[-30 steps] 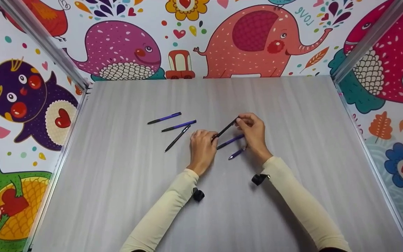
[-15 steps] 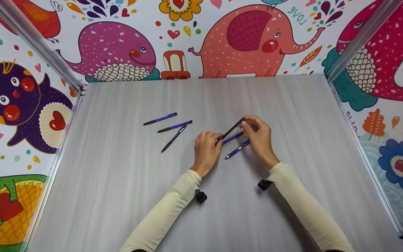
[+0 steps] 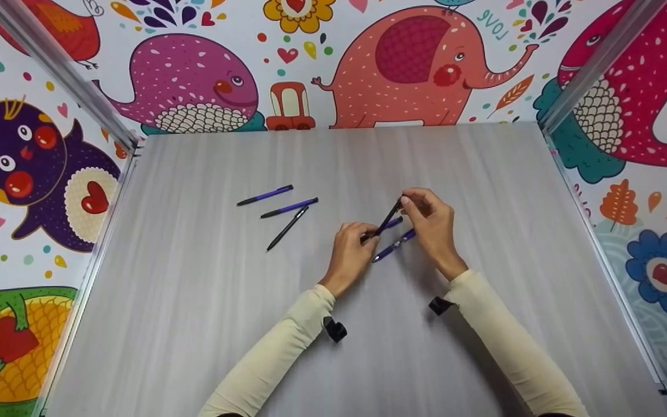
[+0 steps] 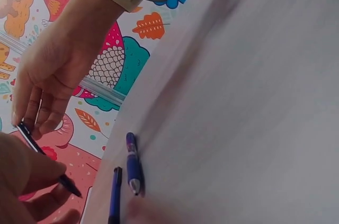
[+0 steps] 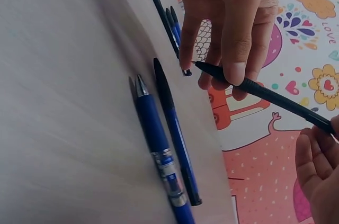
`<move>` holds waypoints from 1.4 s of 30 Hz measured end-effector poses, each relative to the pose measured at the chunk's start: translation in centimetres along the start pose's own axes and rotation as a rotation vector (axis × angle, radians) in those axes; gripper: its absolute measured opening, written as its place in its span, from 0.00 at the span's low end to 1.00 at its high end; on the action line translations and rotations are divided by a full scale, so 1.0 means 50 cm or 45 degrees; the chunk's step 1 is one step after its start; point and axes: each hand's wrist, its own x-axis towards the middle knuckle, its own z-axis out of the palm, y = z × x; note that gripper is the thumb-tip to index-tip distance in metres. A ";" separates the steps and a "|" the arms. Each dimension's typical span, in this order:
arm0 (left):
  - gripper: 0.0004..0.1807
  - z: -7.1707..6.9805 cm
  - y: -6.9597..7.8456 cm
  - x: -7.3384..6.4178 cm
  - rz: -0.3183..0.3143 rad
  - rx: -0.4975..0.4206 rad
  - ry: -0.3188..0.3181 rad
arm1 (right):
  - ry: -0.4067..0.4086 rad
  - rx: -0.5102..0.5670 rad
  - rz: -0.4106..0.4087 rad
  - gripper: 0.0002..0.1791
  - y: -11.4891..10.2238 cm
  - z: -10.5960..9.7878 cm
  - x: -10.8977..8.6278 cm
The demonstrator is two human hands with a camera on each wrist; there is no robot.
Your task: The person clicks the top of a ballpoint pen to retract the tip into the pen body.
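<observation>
A slim black pen (image 3: 389,216) is held slantwise above the table between both hands. My left hand (image 3: 350,255) pinches its lower, pointed end, which shows clearly in the right wrist view beside the thumb of the left hand (image 5: 241,33). The right hand (image 3: 436,225) pinches the upper end between thumb and fingertips. On the table below lie a blue pen with black ends (image 5: 183,152) and a thicker blue pen with a silver tip (image 5: 153,128). From above, the held pen and hands partly cover the first of these.
Left of the hands lie two blue-and-black pens, one farther back (image 3: 265,196) and one nearer (image 3: 292,207). A black pen (image 3: 287,229) lies slanted close to the nearer one. Printed cartoon panels (image 3: 194,81) with metal posts surround the wood-grain table (image 3: 194,324).
My left hand has shifted right and slightly toward me. The held pen now stands at a steeper slant, still pinched by both hands. The pens on the table lie as before.
</observation>
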 end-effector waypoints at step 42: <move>0.17 -0.042 0.014 -0.011 -0.499 -1.253 -0.513 | -0.642 0.143 0.107 0.33 -0.062 -0.024 0.015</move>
